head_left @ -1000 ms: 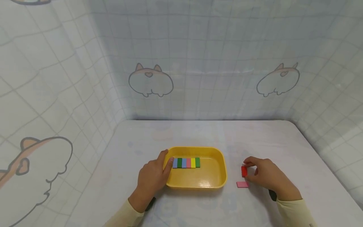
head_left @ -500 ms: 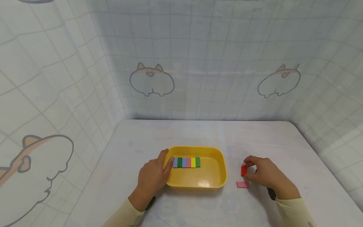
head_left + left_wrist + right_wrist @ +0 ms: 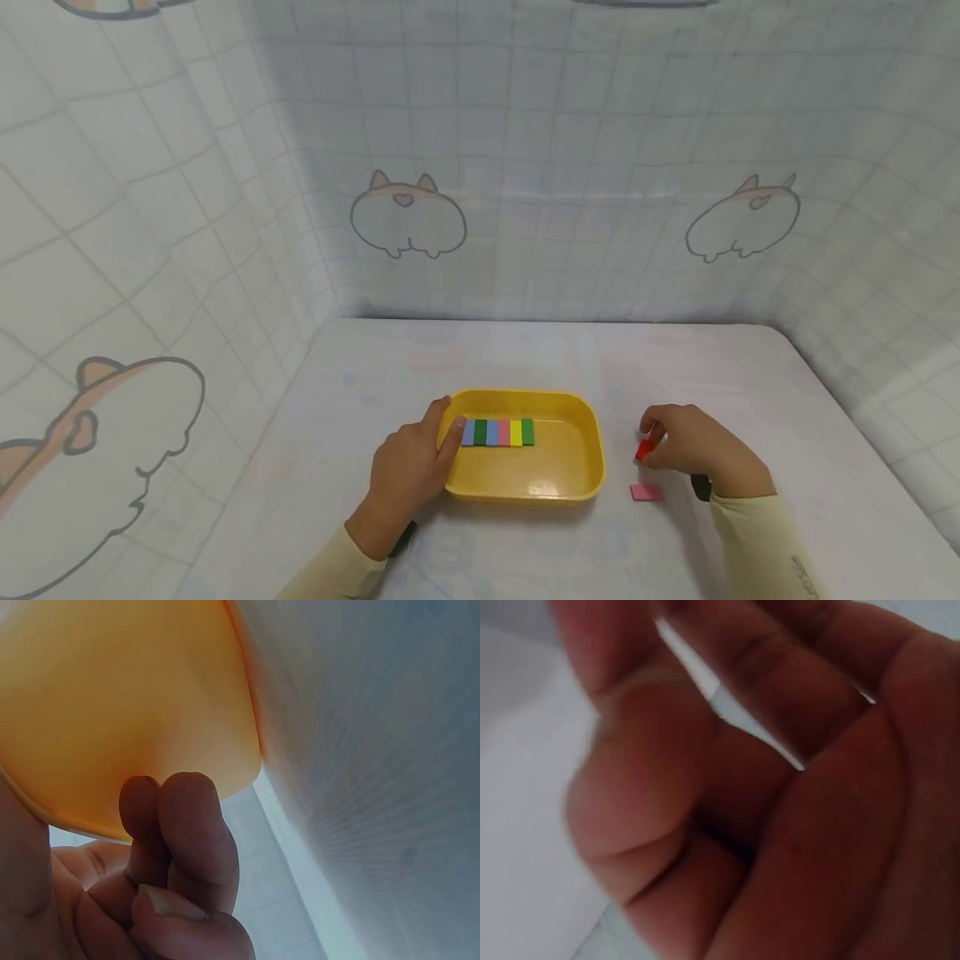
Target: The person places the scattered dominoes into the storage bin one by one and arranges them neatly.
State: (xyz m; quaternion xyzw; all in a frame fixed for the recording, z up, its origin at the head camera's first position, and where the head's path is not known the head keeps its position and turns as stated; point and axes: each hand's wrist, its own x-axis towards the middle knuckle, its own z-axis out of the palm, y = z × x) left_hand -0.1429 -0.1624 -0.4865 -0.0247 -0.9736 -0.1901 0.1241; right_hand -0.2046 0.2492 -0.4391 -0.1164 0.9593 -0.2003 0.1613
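My left hand (image 3: 405, 468) grips the left wall of a yellow tray (image 3: 525, 475), its thumb over the rim. In the left wrist view, curled fingers (image 3: 196, 836) press against the tray's outer side (image 3: 142, 682). Inside the tray, a row of coloured tiles (image 3: 498, 432) in blue, green, pink and yellow lies side by side near the back wall. Right of the tray, my right hand (image 3: 697, 446) pinches a tilted red tile (image 3: 643, 451) between thumb and fingers. The right wrist view is filled by blurred fingers (image 3: 637, 787), with the tile hidden.
A pink tile (image 3: 646, 492) lies flat on the white table (image 3: 555, 558), just in front of the right hand. Pale gridded cloth (image 3: 525, 208) with cartoon animal prints hangs behind the table and along both sides.
The red tile has gone from standing straight under the right fingers to tilted in their pinch. The right hand has shifted slightly back, away from the pink tile. The left hand keeps its grip.
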